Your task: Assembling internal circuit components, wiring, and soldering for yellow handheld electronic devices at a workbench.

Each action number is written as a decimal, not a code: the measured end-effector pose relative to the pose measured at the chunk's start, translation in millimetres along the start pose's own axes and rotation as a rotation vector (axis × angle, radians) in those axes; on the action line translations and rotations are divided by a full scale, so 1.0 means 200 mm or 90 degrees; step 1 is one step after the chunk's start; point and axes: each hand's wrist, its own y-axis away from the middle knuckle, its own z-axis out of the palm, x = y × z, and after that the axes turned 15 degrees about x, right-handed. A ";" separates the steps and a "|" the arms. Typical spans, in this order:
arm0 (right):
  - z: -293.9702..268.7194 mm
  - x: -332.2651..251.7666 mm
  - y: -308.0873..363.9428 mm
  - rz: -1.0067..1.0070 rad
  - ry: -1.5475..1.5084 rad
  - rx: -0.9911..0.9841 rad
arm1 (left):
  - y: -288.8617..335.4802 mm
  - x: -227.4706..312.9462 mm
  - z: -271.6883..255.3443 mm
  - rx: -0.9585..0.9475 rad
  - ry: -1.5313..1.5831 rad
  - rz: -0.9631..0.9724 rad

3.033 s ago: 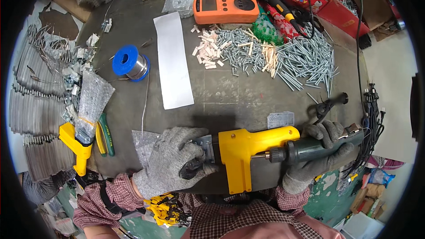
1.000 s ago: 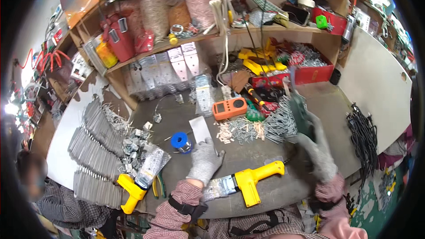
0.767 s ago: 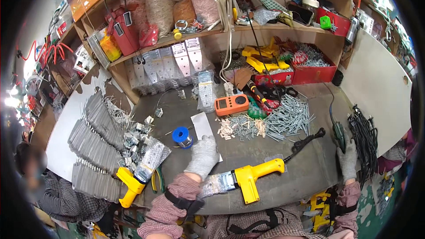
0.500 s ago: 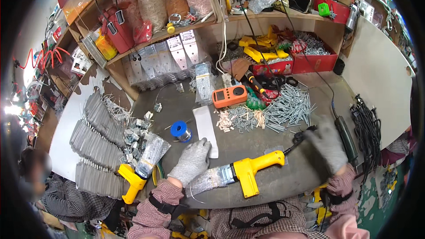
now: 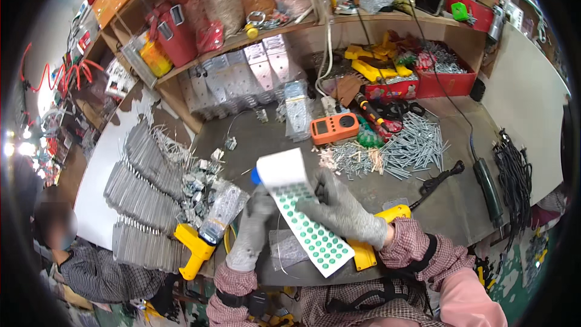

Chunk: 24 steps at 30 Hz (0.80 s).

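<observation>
- Left hand and right hand, both gloved, pinch the green-dot sticker sheet at its sides, lifted over the near bench.
- No dot visibly peeled off yet.
- Yellow tool lies untouched under the right wrist.

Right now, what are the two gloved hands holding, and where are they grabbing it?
Both hands hold a long white strip of green dot stickers. The left hand grips its left edge near the middle; the right hand grips the right edge opposite.

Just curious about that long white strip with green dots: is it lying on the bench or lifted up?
Lifted. Both gloved hands, left and right, hold the strip above the bench; its far end curls over, showing a plain white back.
</observation>
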 end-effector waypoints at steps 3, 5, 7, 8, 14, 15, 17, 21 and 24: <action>0.02 -0.13 0.00 0.094 0.165 -0.030 | 0.00 -0.03 0.01 0.088 -0.216 0.119; -0.01 -0.05 -0.03 -0.384 0.219 0.179 | -0.01 -0.01 0.04 0.099 -0.221 0.065; -0.03 -0.16 -0.02 -0.362 0.412 0.107 | 0.01 0.05 0.07 0.054 -0.221 0.017; -0.02 -0.19 -0.02 -0.461 0.464 0.100 | 0.02 0.07 0.08 0.011 -0.224 -0.024; -0.02 -0.13 -0.06 -0.496 0.489 0.106 | 0.02 0.07 0.03 -0.097 -0.304 0.019; -0.01 -0.13 -0.06 -0.495 0.489 0.107 | 0.02 0.07 0.04 -0.096 -0.337 0.022; 0.00 -0.13 -0.06 -0.548 0.535 0.081 | 0.03 0.08 0.06 -0.066 -0.328 0.031; 0.02 -0.14 -0.08 -0.579 0.550 0.084 | 0.02 0.06 0.06 -0.019 -0.702 0.420; 0.02 -0.11 -0.10 -0.560 0.510 0.113 | -0.02 0.07 0.04 -0.037 -0.726 0.499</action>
